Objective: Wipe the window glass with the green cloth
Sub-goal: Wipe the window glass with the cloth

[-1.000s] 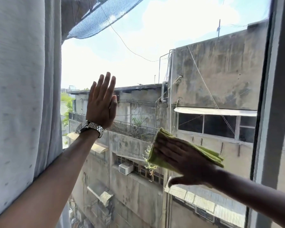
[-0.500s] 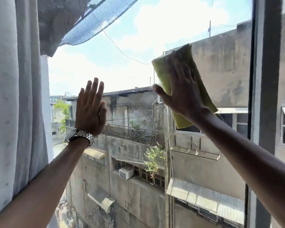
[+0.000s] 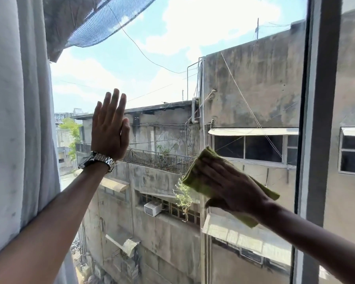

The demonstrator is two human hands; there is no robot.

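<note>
cloth flat on the glass, other hand braced beside it

the right hand lies spread over the green cloth, fingers wide and flat, pinning it against the window glass. the cloth sits at the lower right of the pane, just left of the grey frame. one corner sticks up past the fingertips, another pokes out to the right behind the wrist, and a fold hangs below the palm. the thumb points left along the cloth's lower edge.

the left hand is pressed palm-first on the glass, upright, fingers straight, close together and pointing up, holding nothing. it is well apart from the cloth, to the left and a little higher. a metal watch sits on that wrist.

a pale curtain hangs down the left side, and the left forearm crosses in front of its lower edge. through the glass show stained concrete buildings, a railing along a rooftop, an air conditioner on a ledge, some netting overhead and a bright cloudy sky.
</note>
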